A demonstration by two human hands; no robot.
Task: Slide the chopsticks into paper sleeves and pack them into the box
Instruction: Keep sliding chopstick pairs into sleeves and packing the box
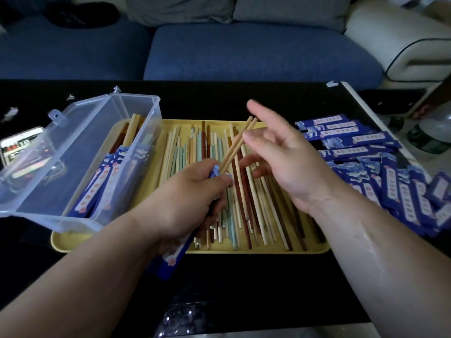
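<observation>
The left hand covers the middle of the paper sleeve over the yellow tray, so I cannot see how deep the chopstick pair sits. The tray's left corner hides under the clear box. Left of the tray, a phone is blurred. Right of the tray, the loose sleeves' print is too small for me to read.

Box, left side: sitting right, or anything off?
The clear box is askew: it lies at an angle over the left edge of the yellow tray, apparently not flat on the table, its lid hanging open to the left. The loose sleeves on the right are a scattered heap reaching the table edge. No damage visible.
</observation>
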